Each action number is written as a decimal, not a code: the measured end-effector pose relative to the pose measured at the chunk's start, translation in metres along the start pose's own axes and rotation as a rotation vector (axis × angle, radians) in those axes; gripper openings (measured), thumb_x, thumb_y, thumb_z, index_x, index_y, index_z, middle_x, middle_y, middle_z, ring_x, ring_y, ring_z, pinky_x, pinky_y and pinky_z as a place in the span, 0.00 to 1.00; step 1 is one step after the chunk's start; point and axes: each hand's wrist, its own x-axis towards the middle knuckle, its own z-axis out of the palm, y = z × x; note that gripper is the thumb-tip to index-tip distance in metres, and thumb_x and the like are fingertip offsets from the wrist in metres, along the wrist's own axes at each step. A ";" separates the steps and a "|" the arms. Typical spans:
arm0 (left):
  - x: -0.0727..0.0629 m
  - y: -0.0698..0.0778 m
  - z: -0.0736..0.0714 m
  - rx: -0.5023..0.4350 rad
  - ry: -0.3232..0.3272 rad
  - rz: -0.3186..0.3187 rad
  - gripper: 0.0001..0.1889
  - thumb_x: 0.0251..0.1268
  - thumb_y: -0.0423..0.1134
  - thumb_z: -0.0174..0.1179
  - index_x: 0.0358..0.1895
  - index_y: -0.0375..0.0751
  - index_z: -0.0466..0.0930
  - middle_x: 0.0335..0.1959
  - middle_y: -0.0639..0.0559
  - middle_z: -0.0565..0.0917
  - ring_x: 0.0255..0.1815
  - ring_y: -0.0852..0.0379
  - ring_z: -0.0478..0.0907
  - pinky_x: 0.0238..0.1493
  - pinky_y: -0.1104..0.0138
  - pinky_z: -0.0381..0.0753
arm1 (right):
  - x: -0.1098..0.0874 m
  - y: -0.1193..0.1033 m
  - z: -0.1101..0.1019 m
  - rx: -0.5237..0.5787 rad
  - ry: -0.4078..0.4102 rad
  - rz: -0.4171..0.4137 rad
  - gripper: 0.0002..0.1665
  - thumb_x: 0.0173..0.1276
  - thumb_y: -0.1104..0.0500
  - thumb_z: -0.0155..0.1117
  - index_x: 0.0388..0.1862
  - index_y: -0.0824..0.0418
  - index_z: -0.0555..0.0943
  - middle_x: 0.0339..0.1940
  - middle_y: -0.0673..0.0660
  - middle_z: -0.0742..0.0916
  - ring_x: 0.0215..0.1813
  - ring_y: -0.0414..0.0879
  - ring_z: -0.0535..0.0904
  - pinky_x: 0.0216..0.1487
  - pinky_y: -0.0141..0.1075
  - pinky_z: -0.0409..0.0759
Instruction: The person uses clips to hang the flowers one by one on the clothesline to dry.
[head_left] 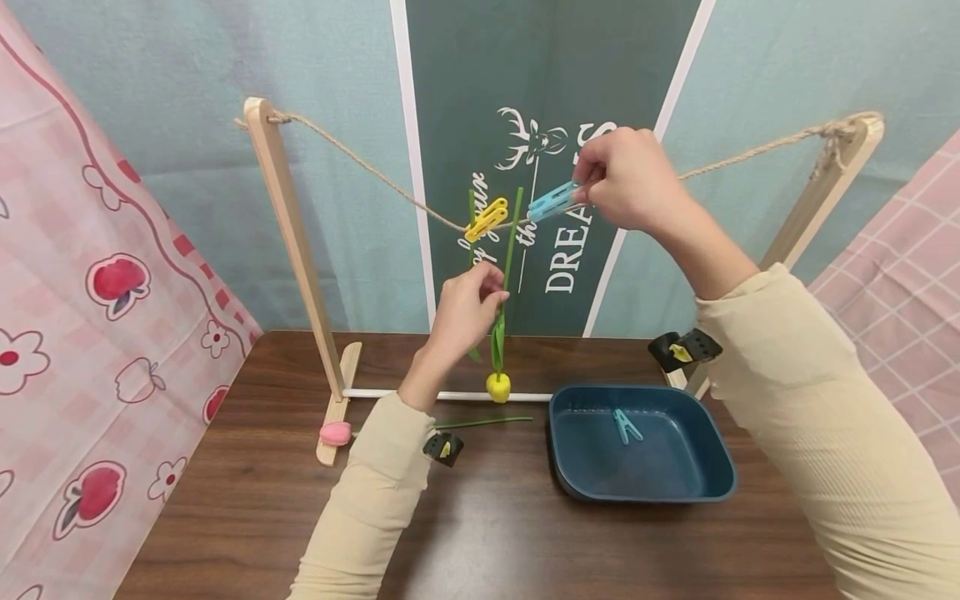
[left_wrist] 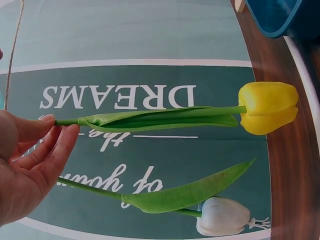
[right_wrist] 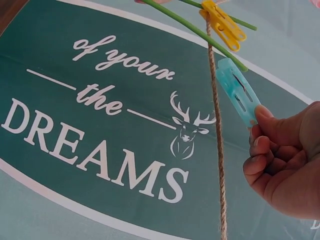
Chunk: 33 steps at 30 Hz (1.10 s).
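Note:
A yellow tulip (left_wrist: 269, 108) hangs bloom down, its stem pinched between thumb and fingers of my left hand (head_left: 471, 307). The upper stem crosses the twine (head_left: 382, 177) just right of a yellow clothespin (head_left: 487, 219). That clothespin clips a second stem to the twine; in the left wrist view this flower is a white tulip (left_wrist: 223, 216), also upside down. My right hand (head_left: 630, 179) pinches a light blue clothespin (right_wrist: 236, 90) at its handle end. The clothespin's tip is close to the twine and the yellow tulip's stem.
Two wooden posts (head_left: 296, 250) hold the sagging twine, joined below by a white rod (head_left: 450, 395). A dark blue basin (head_left: 637, 492) on the table (head_left: 247, 517) holds another blue clothespin (head_left: 627, 426). A pink tulip (head_left: 335, 433) lies by the left foot, partly behind my sleeve.

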 end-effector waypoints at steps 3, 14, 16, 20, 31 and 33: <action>0.000 0.000 0.000 0.005 -0.003 0.000 0.05 0.60 0.31 0.59 0.38 0.36 0.75 0.29 0.49 0.79 0.28 0.57 0.75 0.30 0.69 0.76 | 0.000 -0.001 0.002 -0.005 0.014 -0.006 0.03 0.55 0.72 0.59 0.24 0.70 0.79 0.21 0.62 0.82 0.30 0.52 0.71 0.29 0.39 0.65; 0.000 -0.002 0.000 0.014 -0.002 0.004 0.05 0.59 0.31 0.59 0.38 0.36 0.75 0.29 0.49 0.79 0.29 0.57 0.75 0.30 0.69 0.75 | -0.001 -0.003 0.008 -0.004 -0.002 -0.013 0.04 0.54 0.73 0.58 0.23 0.70 0.79 0.19 0.60 0.81 0.29 0.53 0.72 0.28 0.39 0.65; 0.000 -0.002 0.000 0.018 -0.004 0.005 0.05 0.59 0.31 0.59 0.38 0.36 0.75 0.29 0.49 0.79 0.29 0.57 0.74 0.30 0.69 0.75 | -0.002 -0.003 0.008 -0.012 -0.002 -0.025 0.04 0.54 0.73 0.58 0.23 0.69 0.79 0.19 0.60 0.81 0.28 0.53 0.72 0.28 0.38 0.64; 0.000 -0.002 0.001 0.022 -0.011 0.005 0.05 0.59 0.31 0.59 0.37 0.36 0.75 0.29 0.49 0.79 0.28 0.57 0.74 0.30 0.69 0.74 | -0.003 -0.003 0.008 -0.026 0.002 -0.052 0.05 0.53 0.73 0.57 0.22 0.69 0.79 0.18 0.59 0.80 0.26 0.52 0.71 0.27 0.38 0.63; 0.000 -0.003 0.002 0.020 -0.030 0.026 0.04 0.59 0.30 0.59 0.36 0.36 0.75 0.28 0.48 0.79 0.28 0.56 0.74 0.29 0.68 0.74 | -0.005 -0.002 0.010 -0.021 -0.038 -0.043 0.05 0.54 0.72 0.59 0.21 0.68 0.79 0.17 0.58 0.80 0.25 0.50 0.71 0.26 0.37 0.64; 0.001 -0.003 0.002 0.025 -0.030 0.030 0.04 0.59 0.30 0.59 0.36 0.36 0.75 0.27 0.48 0.78 0.27 0.56 0.73 0.29 0.68 0.74 | -0.005 -0.002 0.010 -0.023 -0.039 -0.046 0.05 0.55 0.71 0.59 0.21 0.68 0.79 0.17 0.58 0.80 0.25 0.50 0.71 0.26 0.37 0.64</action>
